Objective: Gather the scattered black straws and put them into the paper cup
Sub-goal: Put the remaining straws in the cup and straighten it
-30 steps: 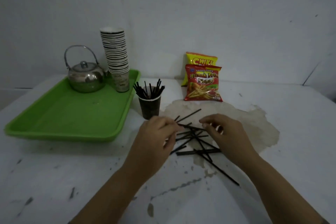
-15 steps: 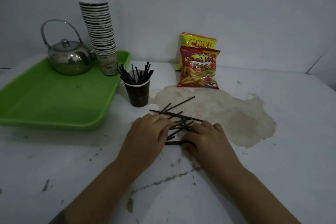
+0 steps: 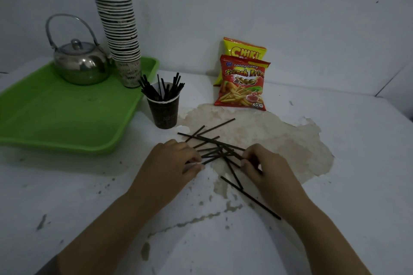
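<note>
Several black straws point(image 3: 214, 145) lie crossed in a loose pile on the white table, over a brown stain. A dark paper cup point(image 3: 164, 112) stands just behind the pile with several straws upright in it. My left hand point(image 3: 172, 163) rests on the pile's left side, its fingertips pinched on straw ends. My right hand point(image 3: 266, 167) is on the right side, fingers curled onto the straws there. One long straw point(image 3: 250, 197) runs out from under my right hand toward the front right.
A green tray point(image 3: 55, 118) at the left holds a steel kettle point(image 3: 80, 62) and a tall stack of paper cups point(image 3: 120, 33). Two snack bags point(image 3: 242, 82) lean against the wall behind the stain.
Both hands have stayed on the pile, pushing the straws together. The right hand moved back to the right and the long straw under it shows again. The camera tilted.
</note>
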Tool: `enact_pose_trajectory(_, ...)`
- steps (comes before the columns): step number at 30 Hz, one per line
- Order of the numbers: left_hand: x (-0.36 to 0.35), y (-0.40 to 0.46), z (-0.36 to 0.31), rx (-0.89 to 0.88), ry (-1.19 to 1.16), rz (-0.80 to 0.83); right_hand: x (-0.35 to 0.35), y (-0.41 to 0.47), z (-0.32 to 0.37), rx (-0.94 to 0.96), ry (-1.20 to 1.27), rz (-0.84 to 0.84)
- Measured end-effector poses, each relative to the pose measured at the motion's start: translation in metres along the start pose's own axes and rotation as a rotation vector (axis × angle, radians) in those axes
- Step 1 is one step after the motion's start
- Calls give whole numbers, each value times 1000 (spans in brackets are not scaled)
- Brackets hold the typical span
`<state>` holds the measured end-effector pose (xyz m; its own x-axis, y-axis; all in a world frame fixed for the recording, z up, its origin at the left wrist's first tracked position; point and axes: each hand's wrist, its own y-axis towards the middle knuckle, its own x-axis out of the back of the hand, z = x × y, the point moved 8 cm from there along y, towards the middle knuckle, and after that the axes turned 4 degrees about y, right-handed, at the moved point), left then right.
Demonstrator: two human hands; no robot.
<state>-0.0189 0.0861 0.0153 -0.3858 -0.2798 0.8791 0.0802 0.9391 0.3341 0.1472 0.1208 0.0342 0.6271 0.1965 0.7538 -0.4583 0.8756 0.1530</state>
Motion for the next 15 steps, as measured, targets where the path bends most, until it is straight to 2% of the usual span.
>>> enact_pose_trajectory(4,-7,3,-11,-7,25,-13,13,1,-5,-52,234,-90)
enact_pose_trajectory(9,-10,13,-28,37,114,-109,14,3,-9,-138,494,-148)
enact_pose_trajectory(15,-11,9,-21,84,96,-78,16,0,-22,-233,777,-234)
